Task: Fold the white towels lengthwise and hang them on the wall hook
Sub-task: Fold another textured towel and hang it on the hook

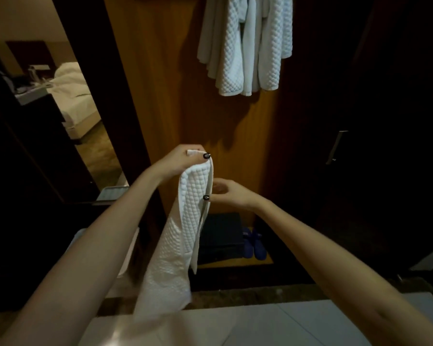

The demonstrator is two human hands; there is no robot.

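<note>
One white towel (pixel 185 221) hangs gripped in my left hand (pixel 183 158), right hand (pixel 229 193) pinching its edge; hung towels (pixel 233 53) at twelve o'clock, number unclear.

Below the hung towels (pixel 245 46) the wooden panel (pixel 160 83) is bare, with open room down to the left hand (pixel 185 158) and right hand (pixel 229 194). The held towel (pixel 183 221), pinched by both, drapes across the middle farther below. Right of the hung towels is a dark cupboard door (pixel 360 96) with a jutting handle (pixel 336 147), and left of them a dark door frame (pixel 105 96). Far beneath, a black box (pixel 220 236) and blue slippers (pixel 253 243) occupy the floor.
</note>
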